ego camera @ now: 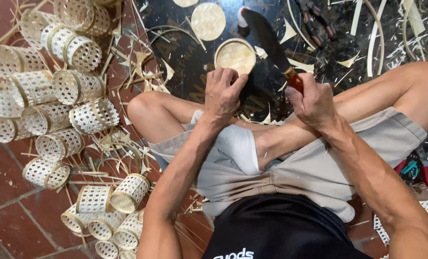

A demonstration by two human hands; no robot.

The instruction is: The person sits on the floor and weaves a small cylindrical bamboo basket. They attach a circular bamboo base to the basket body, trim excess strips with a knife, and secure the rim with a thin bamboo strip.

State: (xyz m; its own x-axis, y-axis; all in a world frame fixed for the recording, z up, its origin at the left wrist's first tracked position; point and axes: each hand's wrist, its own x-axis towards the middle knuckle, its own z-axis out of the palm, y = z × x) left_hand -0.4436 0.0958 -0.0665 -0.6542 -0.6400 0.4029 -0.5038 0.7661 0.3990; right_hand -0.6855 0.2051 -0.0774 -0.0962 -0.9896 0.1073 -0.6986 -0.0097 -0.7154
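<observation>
My left hand (225, 91) grips the near rim of a small round woven bamboo lid (235, 55), holding it above my crossed legs. My right hand (312, 98) is closed around the red handle of a large dark-bladed knife (270, 39). The blade points up and away, passing just right of the lid. I sit cross-legged in grey shorts over a dark mat (190, 62).
Several small woven bamboo cylinder baskets (60, 105) lie piled at the left on red tiles, with more near my left knee (110, 211). A flat woven disc (208, 21) lies beyond the lid. Bamboo strips and shavings (372, 33) litter the floor. Red-handled pliers (418, 170) rest at right.
</observation>
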